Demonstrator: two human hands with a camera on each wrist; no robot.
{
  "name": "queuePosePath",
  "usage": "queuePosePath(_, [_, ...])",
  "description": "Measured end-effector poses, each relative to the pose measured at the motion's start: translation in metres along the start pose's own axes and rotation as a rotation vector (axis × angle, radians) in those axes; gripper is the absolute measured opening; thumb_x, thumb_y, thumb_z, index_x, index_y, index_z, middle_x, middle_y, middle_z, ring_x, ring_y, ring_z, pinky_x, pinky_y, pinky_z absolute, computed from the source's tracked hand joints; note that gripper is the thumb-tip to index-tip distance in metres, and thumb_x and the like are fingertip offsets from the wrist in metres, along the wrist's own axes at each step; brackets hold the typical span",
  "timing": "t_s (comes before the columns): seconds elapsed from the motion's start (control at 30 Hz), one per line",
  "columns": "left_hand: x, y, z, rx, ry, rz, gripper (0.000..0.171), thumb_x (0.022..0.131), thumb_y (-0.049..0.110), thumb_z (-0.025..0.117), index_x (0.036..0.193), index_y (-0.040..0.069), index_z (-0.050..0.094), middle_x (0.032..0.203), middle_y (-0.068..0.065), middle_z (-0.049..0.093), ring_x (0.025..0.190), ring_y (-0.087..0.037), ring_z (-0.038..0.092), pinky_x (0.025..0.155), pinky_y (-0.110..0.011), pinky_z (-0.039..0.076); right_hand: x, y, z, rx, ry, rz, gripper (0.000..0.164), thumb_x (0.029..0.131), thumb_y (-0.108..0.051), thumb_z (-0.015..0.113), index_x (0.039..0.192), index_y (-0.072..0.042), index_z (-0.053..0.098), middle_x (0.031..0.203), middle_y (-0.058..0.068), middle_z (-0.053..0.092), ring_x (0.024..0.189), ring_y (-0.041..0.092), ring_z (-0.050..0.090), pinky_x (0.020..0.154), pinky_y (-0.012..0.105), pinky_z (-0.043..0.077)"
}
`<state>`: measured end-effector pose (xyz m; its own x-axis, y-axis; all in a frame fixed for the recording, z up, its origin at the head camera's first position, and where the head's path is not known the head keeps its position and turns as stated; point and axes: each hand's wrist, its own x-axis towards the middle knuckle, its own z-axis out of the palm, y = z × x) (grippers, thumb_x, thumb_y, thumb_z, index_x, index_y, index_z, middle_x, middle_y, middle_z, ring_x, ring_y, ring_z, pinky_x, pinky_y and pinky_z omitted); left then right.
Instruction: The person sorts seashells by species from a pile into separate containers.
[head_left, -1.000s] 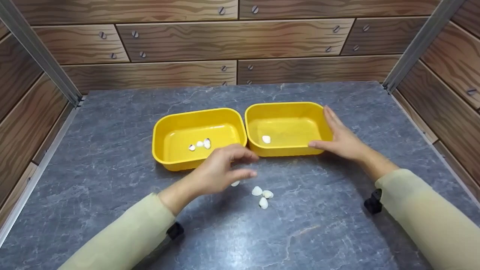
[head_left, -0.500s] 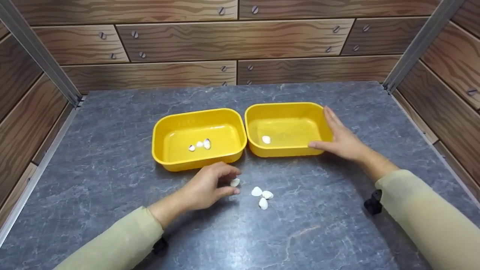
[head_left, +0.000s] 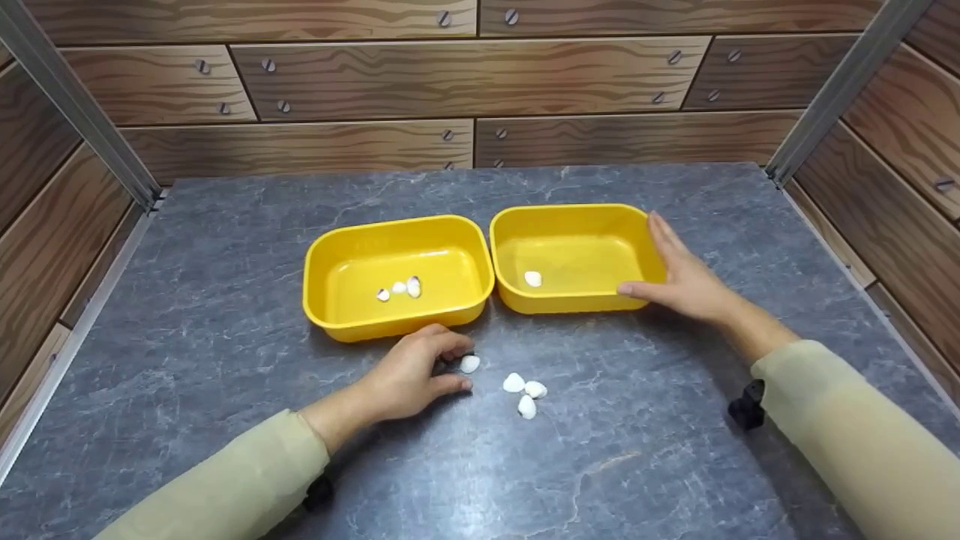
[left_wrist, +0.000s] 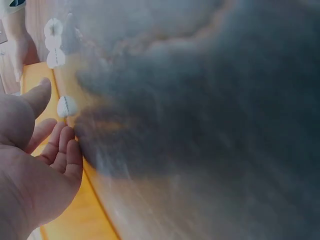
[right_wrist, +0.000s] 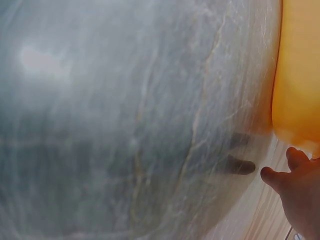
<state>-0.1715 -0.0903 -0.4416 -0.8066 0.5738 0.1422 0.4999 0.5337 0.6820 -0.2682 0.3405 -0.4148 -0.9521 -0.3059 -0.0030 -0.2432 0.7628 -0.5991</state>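
My left hand (head_left: 409, 375) is low over the table just in front of the left yellow box (head_left: 397, 326). Its thumb and fingers are parted around a small white seashell (head_left: 469, 364), with a gap to it on the thumb side in the left wrist view. My right hand (head_left: 686, 285) rests against the right end of the right yellow box (head_left: 570, 304), fingers straight along its side and thumb at the front rim. Three more white seashells (head_left: 527, 406) lie in a cluster to the right of the single one.
Inside the left box are several small seashells (head_left: 399, 288), some with dark purple marks. One white seashell (head_left: 532, 279) lies in the right box. The boxes stand side by side on the grey marbled table (head_left: 637, 450). Wood-patterned walls (head_left: 472, 79) enclose the back and sides.
My left hand has come down and left from above the left box's front corner to the single seashell on the table. The right hand has stayed at its box.
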Motion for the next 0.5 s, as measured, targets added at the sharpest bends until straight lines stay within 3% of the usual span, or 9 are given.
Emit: queuePosePath(0.5, [0.0052,-0.0026,0.0075,0.083,0.022,0.017,0.018,0.096,0.011,0.080,0.112,0.006,0.076,0.103,-0.006,0.065,0.094,-0.023,0.061,0.086,-0.043,0.053,-0.0001,-0.0002,-0.0007,0.001,0.000,0.001,0.124,0.092,-0.050,0.081,0.170,-0.009,-0.006,0.177,0.010,-0.012,0.158,0.052,0.005,0.123,0.072,0.008])
